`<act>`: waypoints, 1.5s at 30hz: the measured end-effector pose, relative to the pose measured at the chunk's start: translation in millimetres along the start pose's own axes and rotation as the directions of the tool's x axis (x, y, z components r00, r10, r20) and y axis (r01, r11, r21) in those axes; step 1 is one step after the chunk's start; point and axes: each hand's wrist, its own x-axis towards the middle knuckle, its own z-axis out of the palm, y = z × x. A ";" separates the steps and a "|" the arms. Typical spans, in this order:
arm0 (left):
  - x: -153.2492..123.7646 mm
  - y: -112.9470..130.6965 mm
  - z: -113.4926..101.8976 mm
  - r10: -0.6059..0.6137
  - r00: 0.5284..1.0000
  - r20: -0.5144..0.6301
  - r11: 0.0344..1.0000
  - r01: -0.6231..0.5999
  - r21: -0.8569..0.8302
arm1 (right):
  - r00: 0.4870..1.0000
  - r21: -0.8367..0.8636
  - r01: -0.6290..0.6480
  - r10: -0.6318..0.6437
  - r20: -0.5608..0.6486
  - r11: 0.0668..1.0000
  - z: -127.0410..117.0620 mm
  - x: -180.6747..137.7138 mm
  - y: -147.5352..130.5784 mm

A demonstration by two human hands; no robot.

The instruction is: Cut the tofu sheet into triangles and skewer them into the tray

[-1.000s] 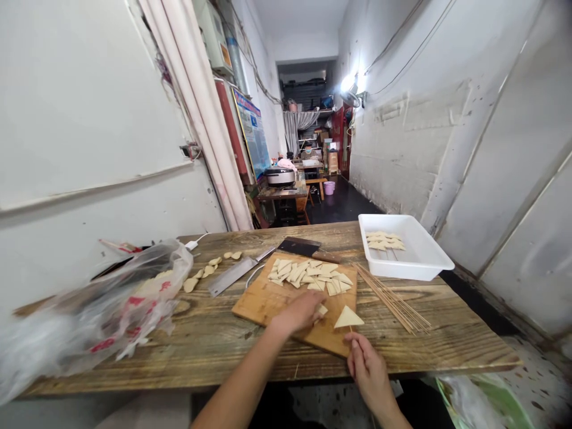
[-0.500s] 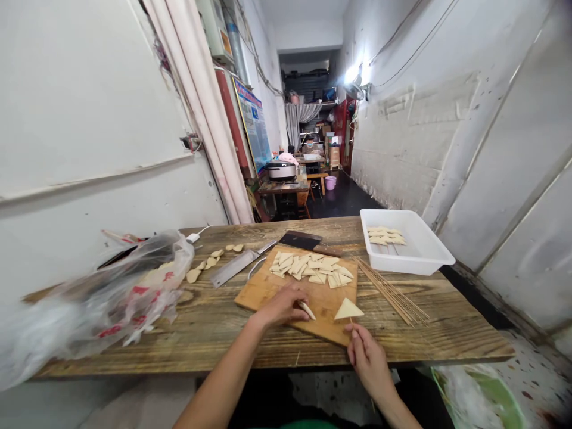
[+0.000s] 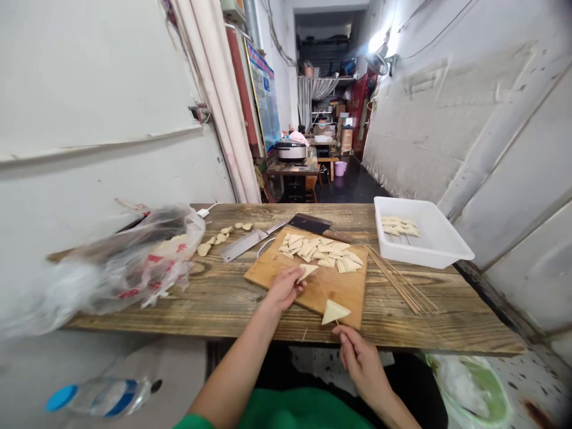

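Observation:
My right hand (image 3: 361, 353) pinches the lower end of a thin bamboo skewer (image 3: 322, 288). One pale, tofu-like triangular slice (image 3: 335, 312) is threaded on it, just above my fingers. Between thumb and fingers, my left hand (image 3: 285, 288) grips another triangular slice (image 3: 308, 271), close to the skewer's tip; whether they touch, I cannot tell. Both hands are over the near part of a wooden cutting board (image 3: 264, 273). A pile of similar slices (image 3: 318, 250) lies along its far side.
Loose skewers (image 3: 402, 283) lie right of the board, before a white tray (image 3: 424, 255) holding skewered pieces. Left are a cleaver (image 3: 243, 245), rounded pale pieces (image 3: 212, 241) and a plastic bag (image 3: 147, 262). A dark-bladed knife (image 3: 309, 223) lies behind the board. A person (image 3: 322, 126) is far back.
My left hand has lifted its slice and brought it up towards the skewer's tip. The skewer with its slice now tilts leftward in my right hand. The camera view has shifted.

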 end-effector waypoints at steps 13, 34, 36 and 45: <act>-6.4 5.6 2.1 -0.100 0.995 -0.010 0.976 0.096 -0.196 | 0.995 0.075 -0.074 0.068 0.077 0.994 4.3 0.7 -8.5; -10.6 6.1 6.0 -0.059 0.997 0.043 0.996 0.061 -0.064 | 0.992 0.097 -0.101 0.092 0.092 0.990 4.0 -0.2 -7.1; -11.3 5.7 5.8 -0.064 0.997 0.044 0.996 0.066 -0.063 | 0.991 0.090 -0.101 0.093 0.092 0.991 4.2 -0.1 -7.7; -13.8 6.9 9.7 -0.053 0.998 0.039 0.996 0.055 -0.071 | 0.993 0.098 -0.098 0.092 0.072 0.990 9.3 0.1 -7.9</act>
